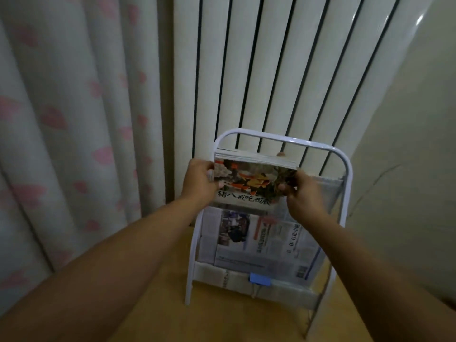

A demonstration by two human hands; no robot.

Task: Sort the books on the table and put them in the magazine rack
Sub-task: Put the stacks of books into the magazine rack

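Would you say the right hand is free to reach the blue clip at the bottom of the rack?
Probably not yet: the right hand grips the book stack, though the blue clip lies uncovered below.

The left hand (pixel 199 180) and right hand (pixel 299 191) cover both side edges of the picture book (pixel 251 181). That book hides the top of the newspaper (pixel 259 238) behind it, whose print is too blurred to read. Both forearms run off the near edge.

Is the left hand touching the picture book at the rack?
Touching. The head view shows the left hand gripping the picture book's left edge, its fingers curled round it.
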